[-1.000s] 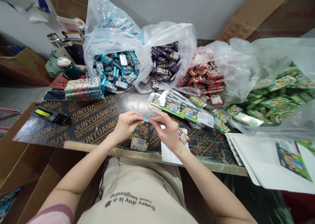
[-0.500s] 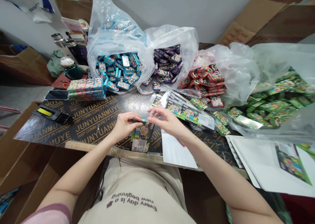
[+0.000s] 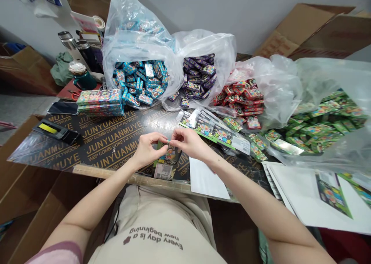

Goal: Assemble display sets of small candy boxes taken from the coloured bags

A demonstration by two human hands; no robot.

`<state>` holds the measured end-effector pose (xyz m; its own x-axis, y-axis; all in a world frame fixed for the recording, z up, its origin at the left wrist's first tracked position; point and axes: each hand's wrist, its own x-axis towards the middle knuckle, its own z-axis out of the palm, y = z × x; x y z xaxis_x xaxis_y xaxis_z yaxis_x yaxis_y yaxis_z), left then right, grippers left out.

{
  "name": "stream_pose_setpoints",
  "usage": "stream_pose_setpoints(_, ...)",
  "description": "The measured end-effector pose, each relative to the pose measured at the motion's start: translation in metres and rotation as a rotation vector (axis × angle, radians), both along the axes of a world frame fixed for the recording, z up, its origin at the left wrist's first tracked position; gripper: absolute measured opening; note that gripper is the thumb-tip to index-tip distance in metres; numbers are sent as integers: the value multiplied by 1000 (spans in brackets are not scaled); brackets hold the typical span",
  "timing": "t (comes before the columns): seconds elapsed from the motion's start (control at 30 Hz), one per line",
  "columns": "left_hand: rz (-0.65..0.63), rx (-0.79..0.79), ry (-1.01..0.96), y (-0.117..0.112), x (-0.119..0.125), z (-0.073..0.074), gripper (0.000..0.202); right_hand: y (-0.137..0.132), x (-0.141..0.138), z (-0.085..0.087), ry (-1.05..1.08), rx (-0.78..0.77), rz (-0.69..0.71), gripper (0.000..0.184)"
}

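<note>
Both hands meet over the table's front edge. My left hand (image 3: 149, 150) pinches with thumb and forefinger at a small blue piece (image 3: 169, 140), mostly covered by the fingertips. From the other side my right hand (image 3: 188, 142) grips the same piece, its fingers bent together. What kind of thing the piece is cannot be made out. Just beneath the hands lies a dark printed card or packet (image 3: 164, 169) with a green edge, partly hidden by my fingers. More of these green-edged printed cards (image 3: 216, 130) lie fanned out beyond my right hand.
Clear bags along the back hold small blue boxes (image 3: 142, 80), purple boxes (image 3: 198, 76), red boxes (image 3: 242, 97) and green boxes (image 3: 327, 121). A tape dispenser (image 3: 55, 130), a phone (image 3: 63, 108) and stacked patterned packs (image 3: 100, 101) are at left. White sheets (image 3: 304, 198) lie at right.
My right hand's fingers have closed in on the blue piece, and less of it shows. The view has shifted slightly; the things on the table stay put.
</note>
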<state>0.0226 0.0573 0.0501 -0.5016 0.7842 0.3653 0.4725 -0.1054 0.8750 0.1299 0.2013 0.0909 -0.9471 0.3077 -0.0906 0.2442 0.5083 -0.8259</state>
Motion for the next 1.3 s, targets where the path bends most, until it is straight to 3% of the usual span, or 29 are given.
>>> stream_pose_setpoints(0.1,71,5,52,2,5,2,12,-5,3,-7,89,-190,-109,15)
stream_pose_setpoints(0.23,123,-8,11,2,12,-3,13,-8,2,-17,14,-813,-316,46)
stream_pose_setpoints(0.3,154,-36,-141,1,16,-13,23,-7,0,-19,-47,-1010,-369,51)
stream_pose_setpoints(0.4,44,-101,-480,-7,21,-27,43,1,3,-20,8,-1085,-437,53)
stream_pose_setpoints(0.5,-42,-129,-526,-24,13,-23,32,16,15,-25,126,-1001,-567,48)
stream_pose_setpoints(0.57,65,-116,-293,-38,-3,-12,26,28,26,-34,160,-914,-609,46)
stream_pose_setpoints(0.67,243,-146,242,-59,-41,-5,25,41,45,-51,147,-746,-618,46)
stream_pose_setpoints(0.73,322,-292,539,-70,-73,-15,32,45,57,-62,114,-629,-589,46)
stream_pose_setpoints(0.8,391,-523,710,-77,-104,-35,36,46,66,-69,75,-540,-554,45)
stream_pose_setpoints(0.9,419,-635,738,-88,-139,-63,39,42,75,-76,60,-456,-535,43)
stream_pose_setpoints(0.97,391,-654,732,-96,-152,-75,45,39,80,-79,73,-387,-517,39)
stream_pose_setpoints(1.07,309,-679,711,-104,-164,-84,58,41,87,-86,94,-166,-455,31)
stream_pose_setpoints(1.17,329,-791,726,-96,-166,-93,67,66,97,-94,74,217,-461,27)
stream_pose_setpoints(1.23,324,-735,749,-82,-152,-97,64,94,106,-97,-45,449,-504,40)
stream_pose_setpoints(1.3,264,-667,759,-68,-124,-96,59,121,116,-98,-225,574,-508,66)
